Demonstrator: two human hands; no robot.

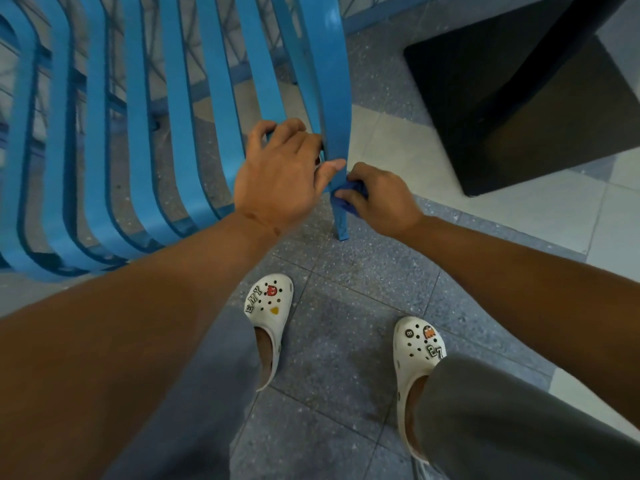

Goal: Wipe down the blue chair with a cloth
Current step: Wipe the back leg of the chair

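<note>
My left hand (277,174) grips the right-edge slats of the blue chair (180,109), fingers curled round the strips and thumb laid across the outermost one, bracing the frame. My right hand (384,199) holds the cloth (353,195), a dark blue wad bunched in curled fingers and pressed to the chair's near right leg (341,223), just below my left thumb.

The leg runs as a narrow strip from the cloth down to the speckled floor (346,323), its long axis pointing toward me and slightly right in this view. The unwiped length appears to lie directly below the cloth, so the right hand is the nearer one for a downward stroke; the left serves only as anchor.

To the far right stands a black block-like base (519,109), well apart from the leg. My white clogs (268,317) stand near the leg's foot but not touching. I judge nothing obstructs the stroke.
</note>
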